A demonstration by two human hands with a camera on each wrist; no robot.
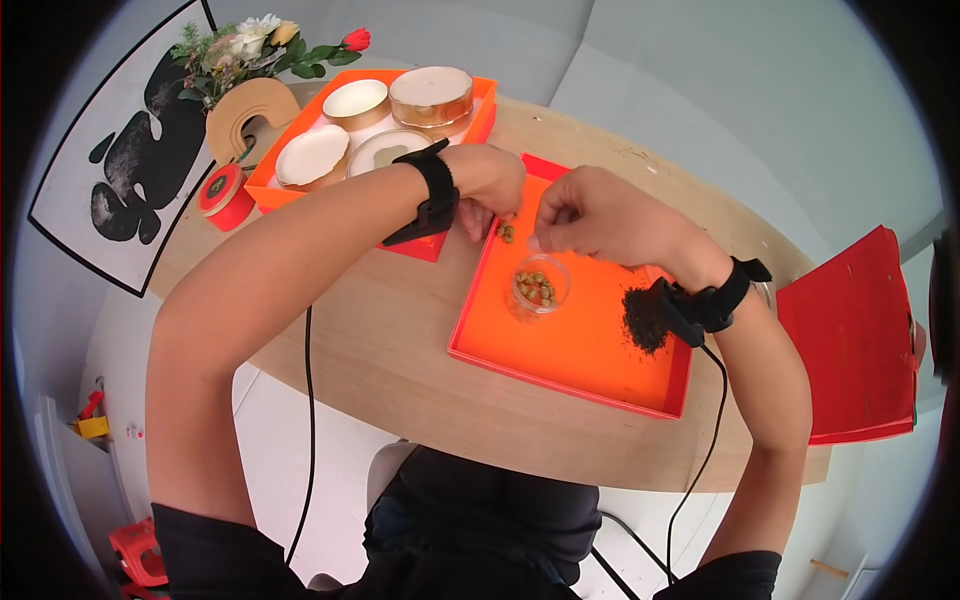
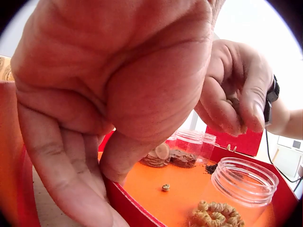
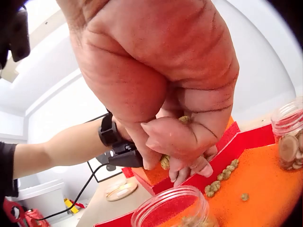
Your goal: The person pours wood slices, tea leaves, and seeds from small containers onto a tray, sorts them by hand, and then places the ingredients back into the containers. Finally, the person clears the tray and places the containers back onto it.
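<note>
My left hand (image 1: 490, 190) straddles the left wall of a red-rimmed orange tray (image 1: 570, 368), thumb inside and fingers outside in the left wrist view. My right hand (image 1: 615, 220) is above the tray, close to the left one. Its curled fingers hold small yellow-green curled dried herb pieces (image 3: 164, 161), partly hidden by the fingers. Below it stands an open clear plastic jar (image 2: 244, 182) with more of these pieces (image 2: 218, 215) inside. Along the tray wall lies a row of herb pieces (image 3: 221, 178), with a single piece (image 3: 245, 196) apart from it.
A heap of dark dried leaves (image 1: 643, 322) lies at the tray's right. Behind, clear jars hold round slices (image 2: 158, 155) and dark flakes (image 2: 183, 158). An orange box (image 1: 485, 110) with round tins stands back left, beside a red tin (image 1: 224, 196). A red folder-like case (image 1: 850, 340) stands right.
</note>
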